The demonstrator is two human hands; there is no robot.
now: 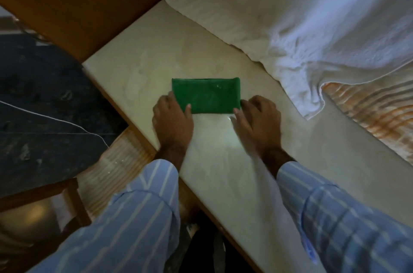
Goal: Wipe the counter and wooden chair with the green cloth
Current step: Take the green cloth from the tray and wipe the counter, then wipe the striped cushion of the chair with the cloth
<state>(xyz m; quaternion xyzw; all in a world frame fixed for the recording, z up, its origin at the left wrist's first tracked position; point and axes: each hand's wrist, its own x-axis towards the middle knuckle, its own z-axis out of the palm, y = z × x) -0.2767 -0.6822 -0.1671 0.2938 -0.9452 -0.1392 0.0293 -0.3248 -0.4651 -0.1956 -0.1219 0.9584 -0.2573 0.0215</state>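
Over on the near left there's a wooden chair (42, 201) tucked low beside the counter, only partly in view, and nothing is touching it, so I'd guess it's the second half of the job. A thin white cord (55, 119) runs across the dark floor behind it.

Then the counter (138, 67) itself, a pale slab running from near right up to far left, with a wooden edge along its left side.

The left hand (173, 120) sits on the left end of the green cloth (206, 96), fingers curled loosely over the edge and thumb (187, 108) lying on top, more of a light pinch than a proper grab. The cloth is folded into a neat flat rectangle, lying in the middle of the counter. I reckon it's folded that way to give a firm pad with a clean face to push around.

The right hand (259, 116) mirrors it at the near right corner, fingers bent and resting against the cloth's edge; it's a bit blurred, so how tight the hold is I can't tell. Both hands at opposite ends looks like squaring the cloth up or steadying it.

Far right, a rumpled white towel (312, 38) lies along the counter's back edge, well clear of the cloth.
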